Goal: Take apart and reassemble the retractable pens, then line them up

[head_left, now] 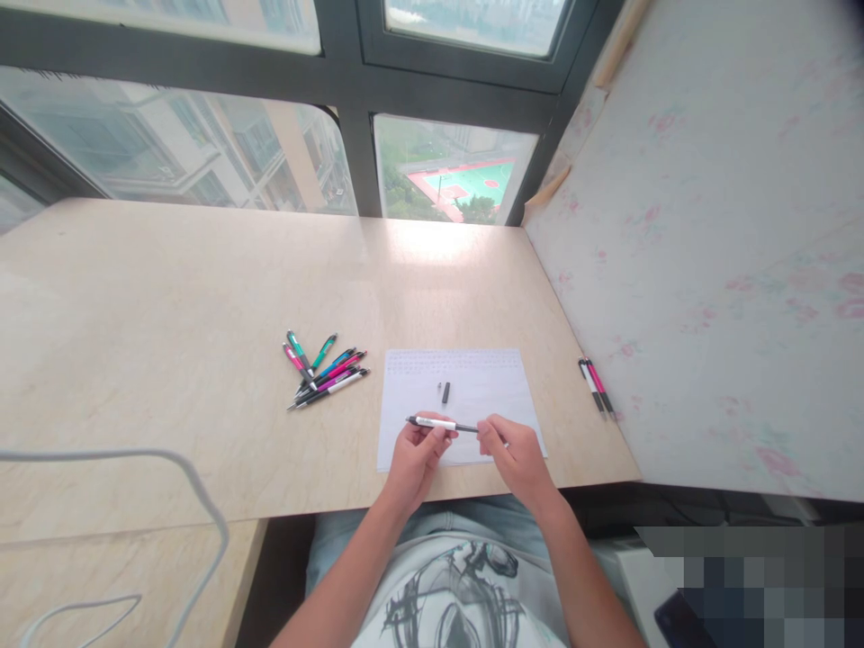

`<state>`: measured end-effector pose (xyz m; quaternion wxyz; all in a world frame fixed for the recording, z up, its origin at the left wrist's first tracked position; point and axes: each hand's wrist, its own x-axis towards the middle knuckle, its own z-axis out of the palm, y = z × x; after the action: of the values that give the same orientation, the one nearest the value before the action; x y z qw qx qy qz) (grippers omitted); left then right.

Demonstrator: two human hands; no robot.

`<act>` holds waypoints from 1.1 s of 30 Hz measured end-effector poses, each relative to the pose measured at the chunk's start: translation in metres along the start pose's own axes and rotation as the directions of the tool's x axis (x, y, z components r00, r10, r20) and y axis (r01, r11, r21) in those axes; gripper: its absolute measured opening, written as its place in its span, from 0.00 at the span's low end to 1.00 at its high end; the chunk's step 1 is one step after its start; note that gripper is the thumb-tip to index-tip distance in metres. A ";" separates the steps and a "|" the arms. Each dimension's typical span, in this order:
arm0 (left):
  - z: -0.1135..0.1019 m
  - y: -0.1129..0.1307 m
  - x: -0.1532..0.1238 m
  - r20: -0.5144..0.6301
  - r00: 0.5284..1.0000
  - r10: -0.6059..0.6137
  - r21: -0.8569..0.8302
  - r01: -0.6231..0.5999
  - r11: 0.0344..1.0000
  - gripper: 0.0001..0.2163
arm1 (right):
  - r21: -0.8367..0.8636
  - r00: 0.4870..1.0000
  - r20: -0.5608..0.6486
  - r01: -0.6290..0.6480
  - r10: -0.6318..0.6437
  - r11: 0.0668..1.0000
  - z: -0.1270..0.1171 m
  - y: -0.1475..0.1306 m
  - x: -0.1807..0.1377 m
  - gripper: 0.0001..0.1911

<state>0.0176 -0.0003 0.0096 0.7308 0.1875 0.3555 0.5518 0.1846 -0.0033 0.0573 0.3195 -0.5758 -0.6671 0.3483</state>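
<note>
My left hand [419, 454] is closed around the white barrel of a ballpoint pen [436, 423], held level above the sheet of paper [401, 382]. Out of the barrel's right end runs a thin dark refill [467, 428]. The fingers of my right hand [509, 445] pinch the far end of that refill. Lying on the paper just beyond the pen are a black pen grip [446, 392] and a tiny metallic piece [439, 386], probably a pen tip. Faint lines of writing show along the paper's top edge.
A loose pile of several coloured pens [330, 373] lies left of the paper. Two more pens [595, 387], one white and one pink, rest by the wall [708, 270] on the right. A grey cable [168, 457] loops over the table's left side. Windows rise behind the table.
</note>
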 end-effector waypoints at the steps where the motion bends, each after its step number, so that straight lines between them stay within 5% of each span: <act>1: 0.000 0.000 0.000 0.000 1.000 -0.001 0.003 0.001 1.000 0.07 | 0.012 1.000 -0.006 0.003 -0.003 1.000 0.000 -0.001 0.000 0.15; 5: 0.000 0.001 0.001 0.010 1.000 0.005 0.010 -0.005 1.000 0.06 | 0.005 0.999 -0.017 0.036 -0.036 0.999 0.000 -0.002 0.001 0.09; 11: 0.001 0.002 0.002 0.017 1.000 0.000 0.028 -0.001 1.000 0.08 | -0.080 1.000 -0.009 0.003 -0.003 0.997 0.003 0.001 0.003 0.23; 17: 0.001 0.001 0.003 -0.007 1.000 0.014 0.033 -0.014 0.999 0.08 | -0.003 0.999 -0.026 0.040 -0.040 0.999 0.004 0.001 0.004 0.10; 24: 0.001 0.001 0.002 0.004 1.000 0.010 0.029 -0.010 1.000 0.07 | -0.102 0.999 -0.010 0.042 -0.043 0.994 0.005 0.003 0.004 0.21; 29: 0.002 0.002 0.003 -0.021 1.000 0.011 0.032 -0.010 0.999 0.08 | -0.030 0.998 -0.027 0.057 -0.058 0.998 0.004 0.002 0.003 0.10; 33: 0.002 0.002 0.002 -0.032 0.999 0.011 0.028 -0.010 1.000 0.09 | -0.059 0.995 -0.019 0.101 -0.102 0.993 0.004 0.003 0.003 0.12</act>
<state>0.0182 0.0028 0.0114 0.7194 0.1904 0.3737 0.5536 0.1822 -0.0007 0.0528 0.3273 -0.5541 -0.7017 0.3058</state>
